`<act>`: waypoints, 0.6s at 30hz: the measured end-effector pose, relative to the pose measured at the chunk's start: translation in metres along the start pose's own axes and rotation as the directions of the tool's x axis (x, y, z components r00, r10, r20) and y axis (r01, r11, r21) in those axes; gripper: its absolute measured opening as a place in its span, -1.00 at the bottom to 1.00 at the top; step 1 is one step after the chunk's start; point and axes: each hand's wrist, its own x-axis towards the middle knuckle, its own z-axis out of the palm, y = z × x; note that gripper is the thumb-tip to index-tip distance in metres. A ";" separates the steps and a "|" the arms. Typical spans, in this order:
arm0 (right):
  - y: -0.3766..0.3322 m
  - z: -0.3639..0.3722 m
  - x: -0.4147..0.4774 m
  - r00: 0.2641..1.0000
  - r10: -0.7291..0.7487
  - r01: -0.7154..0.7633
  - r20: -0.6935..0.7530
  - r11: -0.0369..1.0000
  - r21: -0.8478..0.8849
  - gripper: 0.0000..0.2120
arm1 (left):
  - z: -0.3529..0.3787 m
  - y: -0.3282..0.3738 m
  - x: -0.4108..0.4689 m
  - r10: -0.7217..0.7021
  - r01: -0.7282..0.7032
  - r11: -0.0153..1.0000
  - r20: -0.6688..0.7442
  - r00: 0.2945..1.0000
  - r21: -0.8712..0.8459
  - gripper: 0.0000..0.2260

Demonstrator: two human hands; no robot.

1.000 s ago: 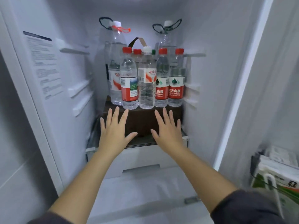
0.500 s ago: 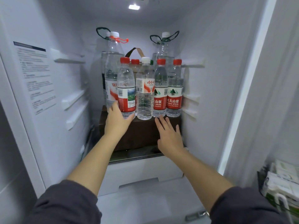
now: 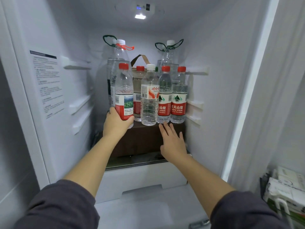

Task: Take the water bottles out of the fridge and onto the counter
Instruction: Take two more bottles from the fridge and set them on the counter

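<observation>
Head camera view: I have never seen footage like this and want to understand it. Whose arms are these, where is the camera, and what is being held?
There is no machine here: a person wears one wide-angle camera on the head, looking forward and down, so the arms are their own. They face an open fridge. Small water bottles stand in a row on a dark brown box, with taller handled bottles behind. The left hand has its fingers curled round the bottom of the red-capped bottle at the row's left end. The right hand is open, fingers straight, just below the row's right half, holding nothing.
</observation>
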 end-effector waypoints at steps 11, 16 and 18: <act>-0.045 -0.034 0.028 0.945 0.256 -0.047 -0.205 0.724 0.688 -0.43 | -0.013 0.000 -0.001 0.000 -0.002 1.000 0.108 0.994 0.019 -0.38; -0.068 -0.035 0.044 0.918 0.366 -0.123 -0.152 0.627 0.769 -0.30 | -0.018 -0.003 0.001 -0.016 0.014 1.000 0.097 0.995 0.021 -0.37; -0.067 -0.034 0.048 0.905 0.404 -0.162 -0.134 0.618 0.769 -0.28 | -0.019 -0.005 0.001 -0.025 0.022 0.999 0.094 0.995 0.027 -0.37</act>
